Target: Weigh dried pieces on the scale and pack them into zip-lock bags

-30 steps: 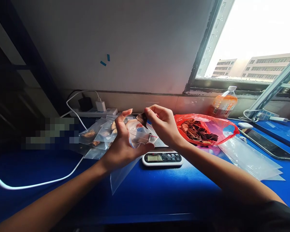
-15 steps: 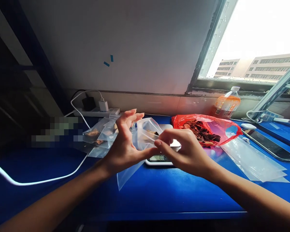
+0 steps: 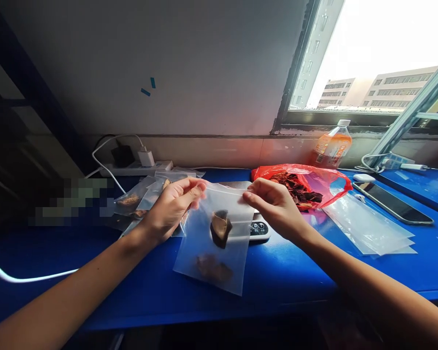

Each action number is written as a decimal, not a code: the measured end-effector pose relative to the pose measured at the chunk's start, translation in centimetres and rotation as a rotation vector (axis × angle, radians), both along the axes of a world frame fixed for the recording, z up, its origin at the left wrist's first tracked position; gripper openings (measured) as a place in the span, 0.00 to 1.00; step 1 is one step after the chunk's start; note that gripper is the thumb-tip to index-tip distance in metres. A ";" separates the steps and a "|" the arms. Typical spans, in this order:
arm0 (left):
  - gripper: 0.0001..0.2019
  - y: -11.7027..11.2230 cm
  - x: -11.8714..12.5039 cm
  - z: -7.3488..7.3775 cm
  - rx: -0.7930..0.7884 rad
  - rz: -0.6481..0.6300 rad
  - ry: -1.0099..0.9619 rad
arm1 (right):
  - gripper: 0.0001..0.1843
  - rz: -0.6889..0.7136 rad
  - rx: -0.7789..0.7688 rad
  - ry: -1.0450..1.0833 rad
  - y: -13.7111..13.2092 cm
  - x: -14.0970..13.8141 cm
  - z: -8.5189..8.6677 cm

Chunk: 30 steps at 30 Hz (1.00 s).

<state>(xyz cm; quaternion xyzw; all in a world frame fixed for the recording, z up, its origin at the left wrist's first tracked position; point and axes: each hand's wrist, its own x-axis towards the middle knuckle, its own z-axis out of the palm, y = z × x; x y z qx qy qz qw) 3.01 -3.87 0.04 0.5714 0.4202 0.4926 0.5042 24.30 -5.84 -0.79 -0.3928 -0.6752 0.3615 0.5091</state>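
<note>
A frosted clear zip bag point(image 3: 200, 233) hangs between my hands with a few brown dried slices point(image 3: 221, 227) inside. My left hand point(image 3: 177, 204) pinches its upper left corner. At the upper right corner, the fingers of my right hand point(image 3: 273, 204) are closed on the bag's top edge. Behind the bag is a white kitchen scale point(image 3: 261, 232), mostly covered; only its right buttons and part of its plate show. To the right of the scale lies an open red plastic bag point(image 3: 336, 206) of dark dried pieces point(image 3: 295, 187).
Several filled clear bags point(image 3: 131, 197) lie left, near a power strip point(image 3: 131, 170) and white cable point(image 3: 40, 277). At right are flat clear bags point(image 3: 375, 231), a phone point(image 3: 394, 201) and a white earphone case point(image 3: 364, 178). A drink bottle point(image 3: 332, 146) stands by the wall.
My hands have moved apart to the bag's two top corners. The bag, earlier tilted and held open, now hangs spread out, and its slices show inside. The camera view has shifted slightly.
</note>
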 end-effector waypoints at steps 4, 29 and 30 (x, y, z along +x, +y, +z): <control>0.14 0.1 -0.2 0.3 -0.042 0.026 -0.048 | 0.10 -0.051 0.000 0.085 0.3 0.0 -0.1; 0.06 -2.4 1.1 -1.4 0.842 0.021 0.772 | 0.19 -0.080 0.489 -0.554 -1.0 -1.8 -0.5; 0.06 -2.5 1.1 -1.4 0.848 0.020 0.776 | 0.19 -0.067 0.476 -0.548 -1.1 -1.9 -0.5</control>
